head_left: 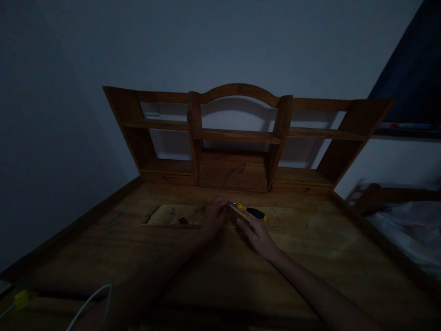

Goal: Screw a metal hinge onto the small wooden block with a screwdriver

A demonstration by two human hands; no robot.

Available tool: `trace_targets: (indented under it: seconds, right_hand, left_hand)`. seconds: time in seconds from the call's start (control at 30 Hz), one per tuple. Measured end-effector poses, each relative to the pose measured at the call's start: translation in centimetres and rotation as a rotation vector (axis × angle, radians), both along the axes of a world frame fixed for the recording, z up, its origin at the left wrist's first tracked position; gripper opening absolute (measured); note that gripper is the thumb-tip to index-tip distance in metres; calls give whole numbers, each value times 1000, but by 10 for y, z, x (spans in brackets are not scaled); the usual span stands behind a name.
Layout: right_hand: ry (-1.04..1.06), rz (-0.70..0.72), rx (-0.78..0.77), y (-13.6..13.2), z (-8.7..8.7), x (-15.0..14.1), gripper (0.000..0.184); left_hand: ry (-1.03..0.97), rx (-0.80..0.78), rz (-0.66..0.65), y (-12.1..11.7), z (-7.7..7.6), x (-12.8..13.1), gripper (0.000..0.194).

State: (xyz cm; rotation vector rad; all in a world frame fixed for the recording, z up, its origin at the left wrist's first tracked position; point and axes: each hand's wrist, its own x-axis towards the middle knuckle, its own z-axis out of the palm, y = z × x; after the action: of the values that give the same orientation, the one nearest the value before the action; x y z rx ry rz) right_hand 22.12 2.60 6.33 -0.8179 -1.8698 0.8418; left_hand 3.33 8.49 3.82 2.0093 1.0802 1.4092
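Observation:
A thin, flat, pale strip (241, 214), apparently wood, is gripped by my right hand (257, 233), its thumb and fingers along the edges. My left hand (214, 216) is closed at the strip's far left end, fingers pinched together; the dim light hides exactly what they hold. Just behind the strip is a screwdriver (255, 213) with a yellow and black handle, its metal shaft pointing left toward my left fingertips. Whether those fingertips touch the shaft, I cannot tell. Beneath both hands lies a long pale board (165, 215) with a ragged left end and a dark patch.
Several thin metal pieces (113, 219) lie on the wooden desktop (138, 248) to the left. A wooden shelf unit (237, 134) stands along the back against the wall. A white cable (90, 299) loops at the lower left, near a yellow object (21, 299).

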Motion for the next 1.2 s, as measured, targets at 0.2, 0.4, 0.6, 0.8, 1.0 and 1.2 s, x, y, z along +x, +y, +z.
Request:
trace_targets:
  seconds: [0.2, 0.4, 0.6, 0.8, 1.0, 1.2]
  right_hand:
    - [2, -40, 40, 8, -7, 1, 45]
    - [141, -25, -23, 7, -7, 0, 46]
    - [342, -25, -195, 11, -20, -3, 44]
    - [596, 34, -393, 25, -36, -13, 48]
    - [753, 76, -569, 32, -36, -9, 38]
    - [823, 75, -666, 32, -35, -3, 34]
  left_hand:
    - [186, -10, 132, 9, 2, -5, 19]
    - [259, -35, 90, 11, 8, -3, 21]
    - [352, -60, -24, 11, 16, -3, 27]
    - [548, -37, -51, 5, 26, -8, 27]
    - [805, 62, 62, -7, 31, -11, 31]
    - [1028, 175, 98, -13, 36, -15, 28]
